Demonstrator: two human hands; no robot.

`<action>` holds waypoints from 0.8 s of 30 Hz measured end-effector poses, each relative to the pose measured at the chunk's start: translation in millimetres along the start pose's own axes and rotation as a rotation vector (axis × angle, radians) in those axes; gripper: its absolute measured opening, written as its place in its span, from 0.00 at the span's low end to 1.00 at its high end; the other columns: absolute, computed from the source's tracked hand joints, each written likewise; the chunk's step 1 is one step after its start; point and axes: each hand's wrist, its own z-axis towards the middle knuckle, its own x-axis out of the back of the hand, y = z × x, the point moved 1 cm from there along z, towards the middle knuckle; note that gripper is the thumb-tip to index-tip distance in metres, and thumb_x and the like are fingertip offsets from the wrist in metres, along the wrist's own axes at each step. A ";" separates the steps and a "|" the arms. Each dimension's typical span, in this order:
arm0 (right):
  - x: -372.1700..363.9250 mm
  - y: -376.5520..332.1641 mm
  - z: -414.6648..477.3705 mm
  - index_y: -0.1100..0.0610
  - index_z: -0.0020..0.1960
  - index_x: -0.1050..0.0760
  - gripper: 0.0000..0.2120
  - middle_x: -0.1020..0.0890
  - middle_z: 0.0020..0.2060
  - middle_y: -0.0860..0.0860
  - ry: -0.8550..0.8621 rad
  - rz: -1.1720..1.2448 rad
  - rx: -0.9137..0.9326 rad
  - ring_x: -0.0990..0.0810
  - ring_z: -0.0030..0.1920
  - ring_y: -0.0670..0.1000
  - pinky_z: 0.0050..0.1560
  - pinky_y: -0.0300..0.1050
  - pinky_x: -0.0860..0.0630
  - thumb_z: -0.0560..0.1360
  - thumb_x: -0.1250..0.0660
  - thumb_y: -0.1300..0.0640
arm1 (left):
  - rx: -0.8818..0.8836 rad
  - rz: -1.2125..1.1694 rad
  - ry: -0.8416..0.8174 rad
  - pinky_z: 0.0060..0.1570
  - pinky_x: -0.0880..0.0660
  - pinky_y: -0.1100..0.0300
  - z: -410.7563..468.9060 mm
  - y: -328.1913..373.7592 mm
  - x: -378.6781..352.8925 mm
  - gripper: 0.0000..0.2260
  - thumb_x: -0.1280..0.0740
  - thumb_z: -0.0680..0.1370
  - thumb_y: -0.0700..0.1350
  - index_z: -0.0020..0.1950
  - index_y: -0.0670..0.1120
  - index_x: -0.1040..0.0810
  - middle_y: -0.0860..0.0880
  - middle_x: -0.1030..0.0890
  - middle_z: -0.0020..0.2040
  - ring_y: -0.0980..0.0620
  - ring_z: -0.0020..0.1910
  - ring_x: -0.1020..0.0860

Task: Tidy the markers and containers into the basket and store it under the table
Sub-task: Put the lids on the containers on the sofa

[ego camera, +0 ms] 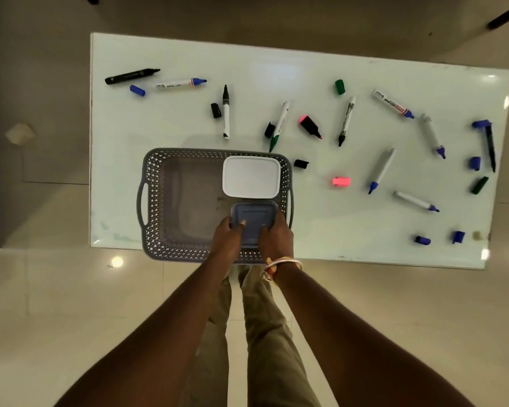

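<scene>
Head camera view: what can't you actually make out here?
All in the head view:
- Near edge of the blue container: covered by the left hand and right hand gripping it.
- Inside of it and of the white container: hidden by their lids.
- Print on the red-labelled marker: too small and blurred.
- Space under the table: hidden by the tabletop.

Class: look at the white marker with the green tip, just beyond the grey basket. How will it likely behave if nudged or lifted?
Its round barrel suggests the white green-tipped marker would roll on the glossy white table. Slim and straight, it is probably stiff and light. The bare tip may smear ink.
</scene>
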 end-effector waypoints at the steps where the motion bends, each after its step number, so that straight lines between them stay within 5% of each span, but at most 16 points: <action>1: -0.9 0.0 -1.1 0.52 0.76 0.38 0.29 0.22 0.64 0.57 -0.008 0.005 -0.002 0.22 0.62 0.61 0.63 0.54 0.24 0.77 0.42 0.67 | 0.005 -0.008 -0.002 0.47 0.28 0.57 -1.6 -0.3 -0.9 0.14 0.37 0.82 0.46 0.65 0.42 0.25 0.43 0.20 0.57 0.45 0.54 0.21; 15: 4.5 4.0 2.0 0.52 0.76 0.38 0.30 0.23 0.65 0.56 -0.041 -0.034 0.025 0.23 0.63 0.60 0.64 0.53 0.26 0.75 0.40 0.68 | -0.013 0.004 -0.014 0.42 0.25 0.59 -4.9 -1.8 -3.0 0.16 0.40 0.81 0.40 0.68 0.43 0.27 0.42 0.21 0.59 0.45 0.54 0.22; 18: 6.9 0.3 -3.2 0.53 0.73 0.34 0.29 0.22 0.63 0.57 -0.050 -0.038 0.044 0.22 0.61 0.61 0.61 0.54 0.23 0.74 0.40 0.69 | -0.020 0.058 -0.011 0.53 0.23 0.52 -10.9 3.1 2.2 0.15 0.39 0.81 0.43 0.68 0.43 0.29 0.41 0.23 0.63 0.43 0.58 0.23; 21: 13.7 -10.3 -14.2 0.54 0.71 0.34 0.29 0.21 0.61 0.58 -0.059 -0.036 0.055 0.22 0.59 0.61 0.60 0.55 0.23 0.72 0.40 0.70 | -0.053 0.153 -0.017 0.69 0.31 0.45 -26.4 14.9 13.1 0.24 0.39 0.83 0.46 0.77 0.43 0.38 0.41 0.34 0.75 0.40 0.72 0.32; 24: 21.2 -29.6 -29.6 0.56 0.70 0.33 0.26 0.22 0.63 0.58 -0.045 -0.038 0.077 0.23 0.61 0.60 0.60 0.52 0.24 0.74 0.38 0.68 | -0.133 0.201 -0.021 0.73 0.36 0.47 -45.9 31.9 27.8 0.27 0.39 0.83 0.46 0.79 0.43 0.44 0.42 0.38 0.78 0.41 0.76 0.37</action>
